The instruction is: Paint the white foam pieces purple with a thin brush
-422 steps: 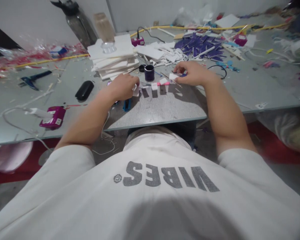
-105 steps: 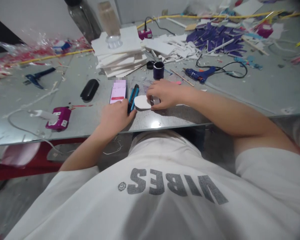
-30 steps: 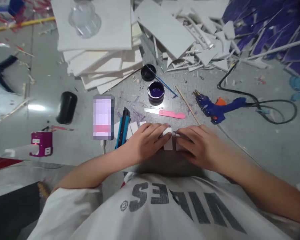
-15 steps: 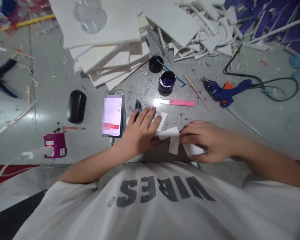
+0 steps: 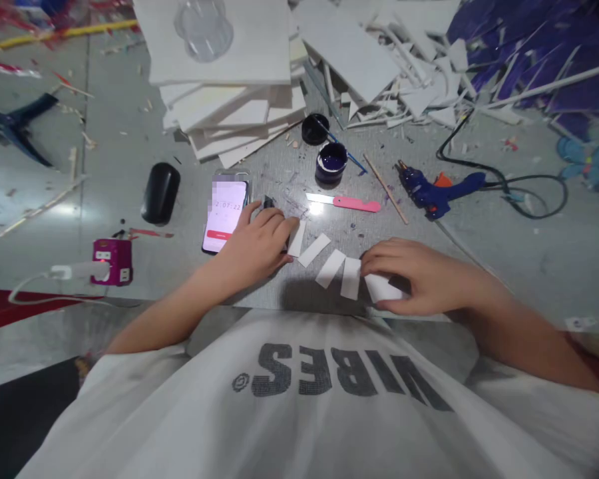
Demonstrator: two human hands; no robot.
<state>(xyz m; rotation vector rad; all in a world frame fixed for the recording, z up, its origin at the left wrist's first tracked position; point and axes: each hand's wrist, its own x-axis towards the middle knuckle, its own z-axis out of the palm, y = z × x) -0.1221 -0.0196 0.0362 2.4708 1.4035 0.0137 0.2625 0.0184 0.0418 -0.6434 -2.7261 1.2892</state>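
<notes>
Several short white strips lie fanned on the grey table in front of me. My left hand (image 5: 259, 243) is bent low at the left end of the row. Its index finger and thumb close on the two ends of the leftmost strip (image 5: 297, 238); the palm hides what is beneath. A slanted strip (image 5: 313, 250) and two others (image 5: 330, 268) lie loose between my hands. My right hand (image 5: 414, 276) curls around a wider white piece (image 5: 383, 289), thumb along its near edge. A dark-tipped object (image 5: 267, 201) shows partly behind my left fingers.
Beyond the hands lie a pink-handled knife (image 5: 354, 203), an open pot of purple paint (image 5: 331, 164), a wooden stick (image 5: 385, 188) and a blue glue gun (image 5: 436, 189). Left are a lit phone (image 5: 224, 216) and black mouse (image 5: 160, 193). White board scraps (image 5: 349, 50) pile at the back.
My left hand has drawn left and its fingers have gathered. The strips that overlapped now lie apart in a row. My right hand stays at the wider piece. The camera view has shifted slightly.
</notes>
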